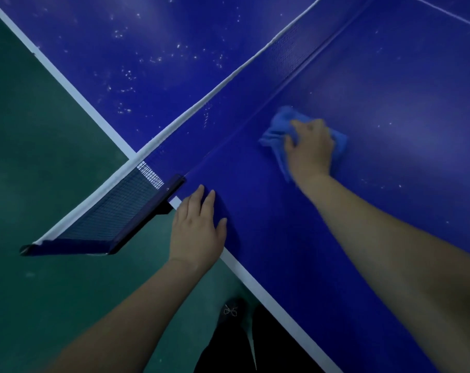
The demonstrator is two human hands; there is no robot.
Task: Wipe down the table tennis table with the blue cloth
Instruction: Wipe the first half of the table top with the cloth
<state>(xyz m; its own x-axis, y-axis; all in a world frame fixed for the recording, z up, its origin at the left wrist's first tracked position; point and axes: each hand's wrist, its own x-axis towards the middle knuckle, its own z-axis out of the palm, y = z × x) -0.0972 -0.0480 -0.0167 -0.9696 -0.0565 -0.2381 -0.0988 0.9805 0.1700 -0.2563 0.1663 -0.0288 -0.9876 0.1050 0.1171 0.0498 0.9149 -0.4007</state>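
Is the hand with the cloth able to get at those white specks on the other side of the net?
Probably yes. The right hand is beside the low net; the white specks lie just beyond it.

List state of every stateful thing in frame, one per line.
blue cloth: bunched, pressed on the table under the right hand
right hand: grips the cloth
left hand: flat, fingers straight, resting on the table edge
table: near half mostly clean, far half speckled white
net: up, taut, clamped at the table edge
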